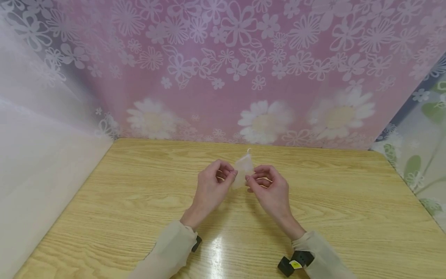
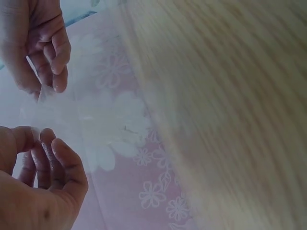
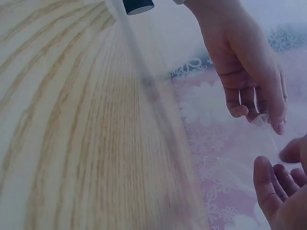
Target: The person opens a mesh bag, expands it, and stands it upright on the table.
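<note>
A small translucent white pouch (image 1: 245, 164), thin and see-through, is held up over the middle of the wooden table, with a short white string rising from its top corner. My left hand (image 1: 212, 188) pinches its left edge between thumb and fingertips. On the other side, my right hand (image 1: 272, 190) pinches the right edge the same way, its remaining fingers loosely bent. In the left wrist view the film stretches faintly between the fingertips of both hands. From the right wrist, the pouch (image 3: 269, 132) is hard to make out against the pale backdrop.
The wood-grain table (image 1: 139, 209) spreads around both hands. Behind it hangs a pink curtain (image 1: 209, 89) printed with white flowers, and a whitish sheet (image 1: 45, 155) borders the left side. Black bands with devices (image 1: 286, 266) sit on the wrists near the sleeves.
</note>
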Motion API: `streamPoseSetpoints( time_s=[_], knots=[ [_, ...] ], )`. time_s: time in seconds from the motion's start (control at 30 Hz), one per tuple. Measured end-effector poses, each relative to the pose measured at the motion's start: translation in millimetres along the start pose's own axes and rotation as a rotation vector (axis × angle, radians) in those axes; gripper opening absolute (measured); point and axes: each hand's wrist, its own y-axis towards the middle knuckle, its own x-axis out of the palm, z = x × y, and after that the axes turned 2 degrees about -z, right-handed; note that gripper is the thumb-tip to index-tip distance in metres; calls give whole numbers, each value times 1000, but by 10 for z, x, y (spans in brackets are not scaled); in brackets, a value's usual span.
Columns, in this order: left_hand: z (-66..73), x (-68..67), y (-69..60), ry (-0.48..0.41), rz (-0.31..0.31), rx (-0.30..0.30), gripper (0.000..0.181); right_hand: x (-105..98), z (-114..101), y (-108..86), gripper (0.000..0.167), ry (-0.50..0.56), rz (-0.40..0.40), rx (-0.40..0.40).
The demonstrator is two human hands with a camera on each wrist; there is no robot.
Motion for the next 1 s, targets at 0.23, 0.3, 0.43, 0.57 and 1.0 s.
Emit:
streamPoseSetpoints(
  time_s=[0.23,0.3,0.43,0.57,1.0],
  knots=[
    [-37,-17,13,34,68,43,5,4,-15,6,9,19,98,6],
    [-48,-24,12,39,74,50,5,2,-18,7,8,19,109,13],
    [-50,-22,10,31,72,45,6,-3,-6,4,9,1,96,8],
    [-38,-8,-1,6,39,6,8,-1,21,11,11,-17,74,-9],
    [-29,-3,5,24,-8,23,15,-28,20,-1,17,-97,64,-77]
  ],
)
